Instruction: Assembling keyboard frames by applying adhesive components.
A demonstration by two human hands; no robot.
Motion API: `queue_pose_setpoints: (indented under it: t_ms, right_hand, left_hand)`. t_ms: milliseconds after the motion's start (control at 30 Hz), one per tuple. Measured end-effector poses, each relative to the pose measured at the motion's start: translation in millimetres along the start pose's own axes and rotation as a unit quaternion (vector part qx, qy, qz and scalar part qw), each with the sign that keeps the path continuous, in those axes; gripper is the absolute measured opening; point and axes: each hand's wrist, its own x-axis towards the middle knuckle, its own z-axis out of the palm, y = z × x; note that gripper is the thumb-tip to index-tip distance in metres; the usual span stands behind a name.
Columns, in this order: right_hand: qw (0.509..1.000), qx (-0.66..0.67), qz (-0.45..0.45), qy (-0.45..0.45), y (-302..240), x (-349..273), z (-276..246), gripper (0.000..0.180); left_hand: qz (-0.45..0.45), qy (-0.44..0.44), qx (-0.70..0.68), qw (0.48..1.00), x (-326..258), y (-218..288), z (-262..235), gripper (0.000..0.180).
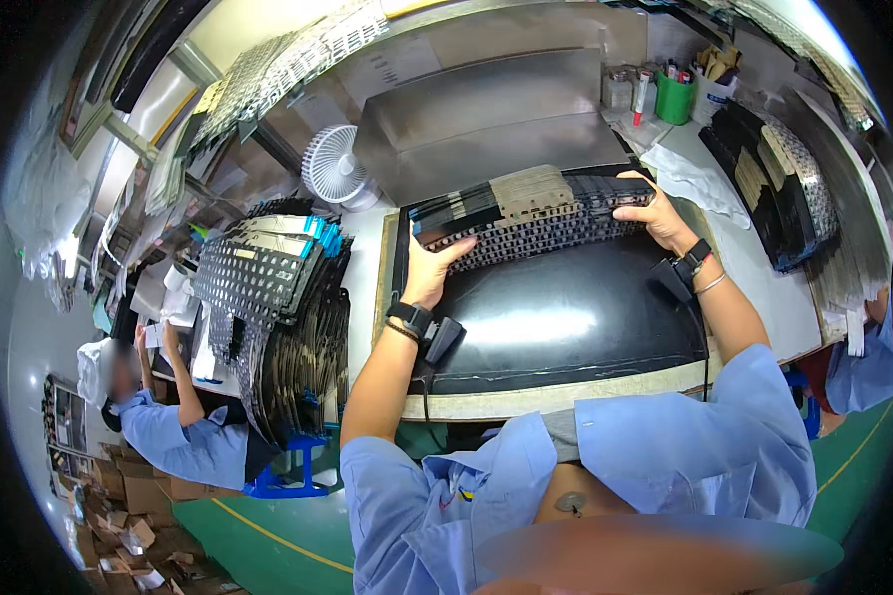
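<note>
A long stack of thin black perforated sheets (pixel 541 226), with a tan band across its top, stands on edge over the far part of a black mat (pixel 556 322). My left hand (pixel 431 273) is closed on its left end, thumb on the near face. At the other end my right hand (pixel 662 220) grips it the same way, thumb in front and fingers at the back. The fingertips behind the stack are partly hidden. Both wrists carry black strapped devices with cables.
Stacks of similar sheets (pixel 253 278) with blue clips rise to the left; another stack (pixel 774 183) stands at right. A white fan (pixel 332 164), metal panel (pixel 491 124), green pen cup (pixel 674 99) and white cloth (pixel 695 178) lie beyond. One person (pixel 184 426) works at left, another (pixel 863 357) at right.
</note>
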Motion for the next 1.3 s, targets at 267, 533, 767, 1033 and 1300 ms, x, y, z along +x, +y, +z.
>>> queue_pose_setpoints:
  t_ms: [267,533,767,1033,1300]
  right_hand:
    - [0.991,-0.119,0.026,-0.053,34.3,15.6,-43.3,0.046]
    - [0.993,-0.052,-0.107,0.022,34.2,18.2,-3.7,0.045]
    - [0.894,0.295,0.331,-0.056,-3.1,38.2,-23.9,0.053]
    - [0.956,0.047,0.289,-0.025,5.9,34.1,-22.2,0.024]
    - [0.986,-0.095,0.139,-0.013,4.1,3.6,-6.5,0.028]
  left_hand:
    - [-0.035,-0.150,0.279,0.948,-0.8,28.6,0.1,0.034]
    - [0.172,-0.342,0.518,0.765,-12.6,23.8,-4.3,0.048]
    - [0.157,-0.344,0.493,0.783,-14.2,15.5,-7.1,0.047]
    - [-0.006,-0.392,0.488,0.780,-20.8,47.0,1.1,0.066]
    - [0.030,-0.222,0.569,0.791,7.6,3.7,31.9,0.070]
